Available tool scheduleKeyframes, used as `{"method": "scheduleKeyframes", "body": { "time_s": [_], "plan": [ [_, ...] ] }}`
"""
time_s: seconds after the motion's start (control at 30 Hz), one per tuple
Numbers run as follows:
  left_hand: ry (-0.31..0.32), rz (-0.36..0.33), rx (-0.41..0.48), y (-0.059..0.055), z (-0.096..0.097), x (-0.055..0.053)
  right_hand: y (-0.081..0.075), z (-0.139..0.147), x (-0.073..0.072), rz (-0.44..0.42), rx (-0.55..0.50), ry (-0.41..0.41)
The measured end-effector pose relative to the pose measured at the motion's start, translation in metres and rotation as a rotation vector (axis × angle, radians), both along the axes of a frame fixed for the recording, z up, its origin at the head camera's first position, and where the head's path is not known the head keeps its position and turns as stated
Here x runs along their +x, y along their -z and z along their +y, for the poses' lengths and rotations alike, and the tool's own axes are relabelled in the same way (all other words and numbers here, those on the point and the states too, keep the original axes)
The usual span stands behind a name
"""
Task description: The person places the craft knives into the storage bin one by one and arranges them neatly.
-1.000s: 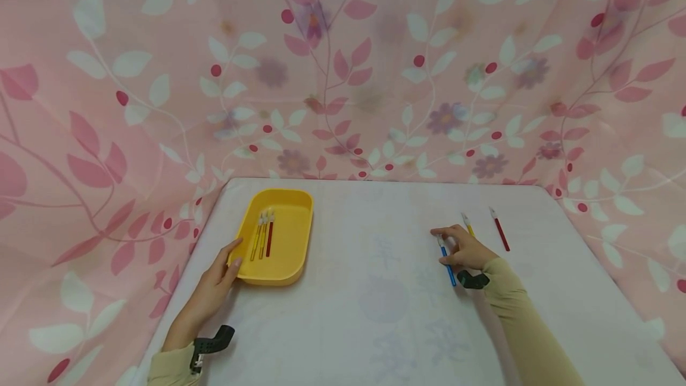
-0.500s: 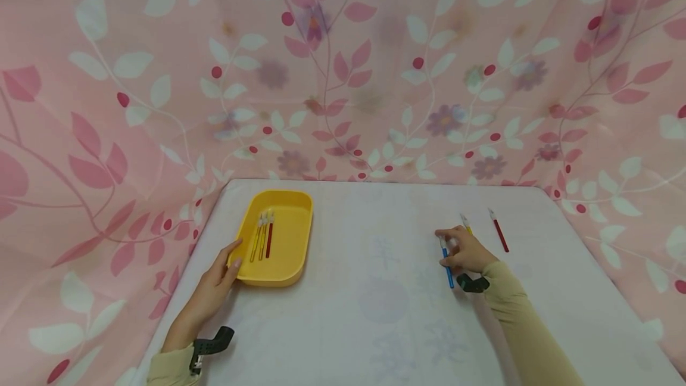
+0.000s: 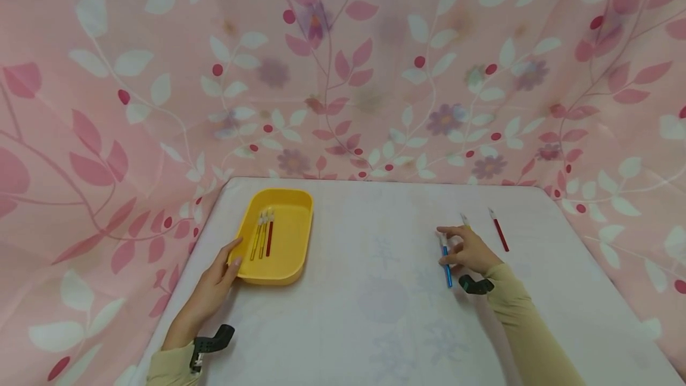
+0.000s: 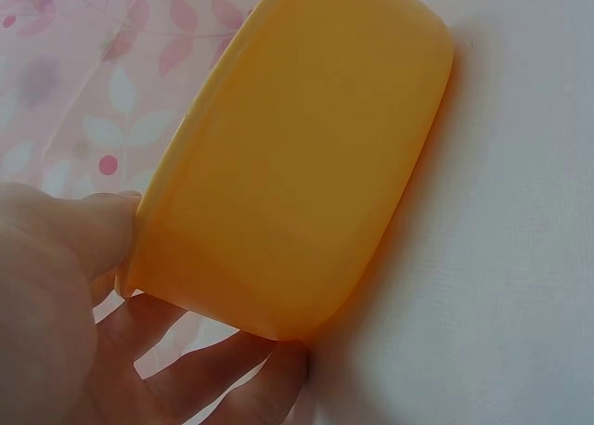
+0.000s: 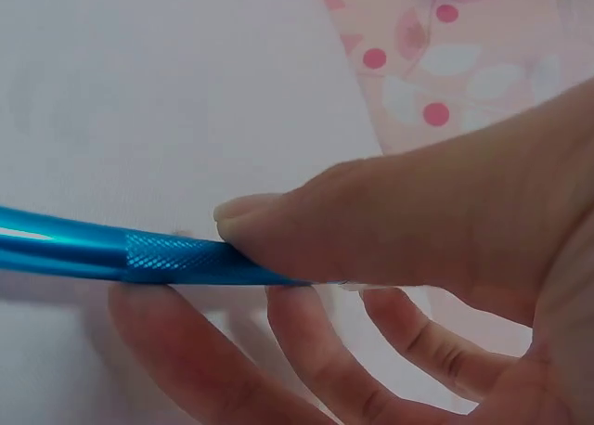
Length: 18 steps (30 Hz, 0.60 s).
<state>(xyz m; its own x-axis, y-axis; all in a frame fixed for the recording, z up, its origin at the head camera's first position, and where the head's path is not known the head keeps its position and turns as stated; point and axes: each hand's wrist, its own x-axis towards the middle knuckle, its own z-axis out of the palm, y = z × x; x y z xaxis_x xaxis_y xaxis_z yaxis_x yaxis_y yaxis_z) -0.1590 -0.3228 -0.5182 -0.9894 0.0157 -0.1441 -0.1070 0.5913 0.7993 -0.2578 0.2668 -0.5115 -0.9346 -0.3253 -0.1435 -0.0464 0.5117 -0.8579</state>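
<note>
At the tray's near left corner, my left hand point(image 3: 214, 285) grips the yellow tray point(image 3: 292, 273); in the left wrist view the thumb lies at the tray's rim point(image 4: 200, 119) and the fingers reach under its wall. Inside the tray lie two yellow craft knives point(image 3: 262, 242) and a red craft knife point(image 3: 270, 239). On the right, my right hand point(image 3: 468, 252) pinches a blue craft knife point(image 3: 448, 276) near its pale, clear-looking tip. The right wrist view shows the thumb above its knurled collar point(image 5: 172, 253) and fingers below.
Behind my right hand lies a yellow craft knife point(image 3: 465, 219), mostly hidden by the hand. Farther right is a red craft knife point(image 3: 499, 232). A white cloth covers the table point(image 3: 348, 326), and floral pink fabric point(image 3: 343, 64) hangs along its back and sides.
The blue craft knife has turned slightly, its lower end swinging left, while my right hand shifted a little to the right. My left hand and the tray stay in place.
</note>
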Motion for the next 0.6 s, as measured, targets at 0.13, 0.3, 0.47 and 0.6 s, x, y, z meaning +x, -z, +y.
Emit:
{"method": "scheduleKeyframes", "body": {
  "time_s": [0.13, 0.3, 0.47, 0.6],
  "plan": [
    [-0.002, -0.01, 0.006, 0.0, 0.0, 0.0, -0.004, -0.003, 0.002, -0.011, -0.06, -0.01],
    [-0.002, -0.003, -0.001, -0.001, 0.001, 0.0, -0.012, -0.01, 0.006, -0.024, -0.139, -0.008],
    [-0.001, 0.002, -0.004, -0.001, 0.001, 0.0, -0.022, -0.019, 0.009, -0.004, -0.212, -0.005],
    [0.001, 0.006, 0.002, 0.001, 0.0, -0.001, -0.031, -0.029, 0.012, 0.015, -0.249, -0.013]
  ]
}}
